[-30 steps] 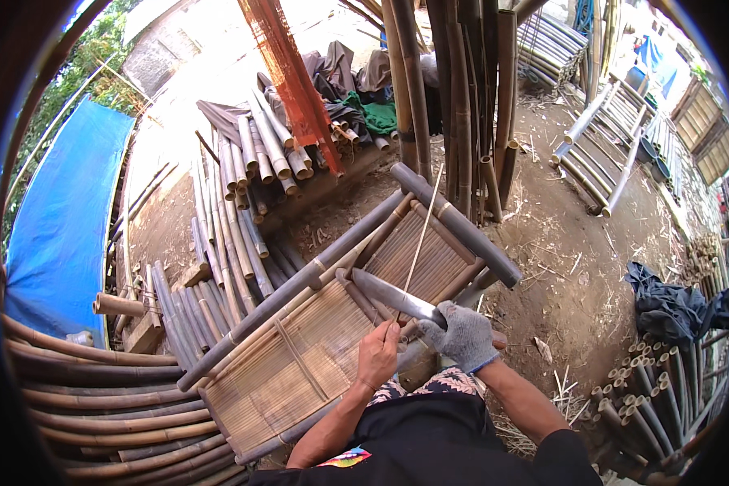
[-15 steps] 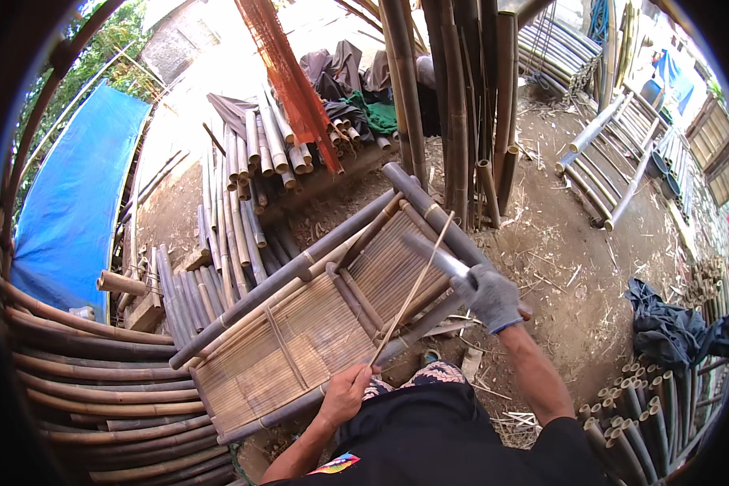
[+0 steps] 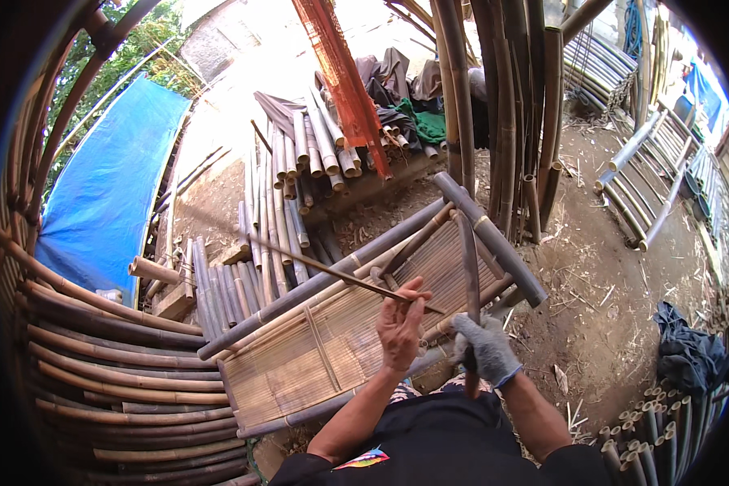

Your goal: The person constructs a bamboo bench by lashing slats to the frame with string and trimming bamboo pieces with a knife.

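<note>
A long thin bamboo strip (image 3: 340, 275) slants from the far left, its far end blurred, to just past my left hand (image 3: 402, 328). That bare hand is closed on the strip near its near end, some fingers raised. In a grey work glove, my right hand (image 3: 488, 350) grips a long-bladed knife (image 3: 469, 275). The blade points away from me, and a bit of the handle shows below the glove. Beneath both hands lies a bamboo frame (image 3: 279, 330) with a slatted panel, thick dark side poles and an end pole (image 3: 494, 243).
Curved bamboo poles (image 3: 121, 381) are stacked at left, beside a blue tarp (image 3: 109, 186). Cut bamboo lengths (image 3: 287, 170) lie ahead, near upright poles (image 3: 510, 121). A ladder-like bamboo frame (image 3: 644, 182), dark cloth (image 3: 688, 344) and bamboo tubes (image 3: 648, 425) are at right.
My left hand has moved up and right, and the strip now slants away to the far left. My right hand has come closer to it, with the knife turned to point away from me.
</note>
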A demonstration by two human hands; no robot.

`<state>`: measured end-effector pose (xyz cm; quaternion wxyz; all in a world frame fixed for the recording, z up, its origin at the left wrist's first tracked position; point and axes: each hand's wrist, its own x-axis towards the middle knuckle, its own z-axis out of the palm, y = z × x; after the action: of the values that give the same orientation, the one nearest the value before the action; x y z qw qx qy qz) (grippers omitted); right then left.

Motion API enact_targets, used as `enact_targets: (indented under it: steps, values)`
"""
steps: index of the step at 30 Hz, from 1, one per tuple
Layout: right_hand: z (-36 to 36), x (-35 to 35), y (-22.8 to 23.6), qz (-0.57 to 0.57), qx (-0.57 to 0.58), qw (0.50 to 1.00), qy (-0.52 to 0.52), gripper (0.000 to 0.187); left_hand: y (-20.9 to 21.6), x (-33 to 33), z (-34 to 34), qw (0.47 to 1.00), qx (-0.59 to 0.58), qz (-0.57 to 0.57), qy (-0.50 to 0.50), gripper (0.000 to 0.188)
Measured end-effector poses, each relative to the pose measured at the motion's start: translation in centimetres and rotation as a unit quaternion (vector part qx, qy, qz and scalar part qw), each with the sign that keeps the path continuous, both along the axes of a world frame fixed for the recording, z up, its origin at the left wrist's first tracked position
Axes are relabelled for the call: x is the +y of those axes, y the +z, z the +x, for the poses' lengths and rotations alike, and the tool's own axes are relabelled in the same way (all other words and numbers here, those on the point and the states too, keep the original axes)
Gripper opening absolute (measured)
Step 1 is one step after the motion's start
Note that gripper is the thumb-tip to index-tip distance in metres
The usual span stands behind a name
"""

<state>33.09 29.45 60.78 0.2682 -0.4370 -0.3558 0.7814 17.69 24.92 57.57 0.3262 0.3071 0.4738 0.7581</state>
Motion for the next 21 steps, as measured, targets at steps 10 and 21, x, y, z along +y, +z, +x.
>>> enact_targets:
  steps: [10,21]
  values:
    - [-6.5,3.7,0.8,-0.006,0.046,0.979,-0.197,0.020,-0.4,-4.5,-6.7,0.944,-0.016,-0.104,-0.314,0.050]
    - [-10.6,-1.6,2.2,0.571,-0.375,0.729,0.044,0.042,5.3,-8.5,-15.6,0.913,-0.123,-0.241,-0.306,0.038]
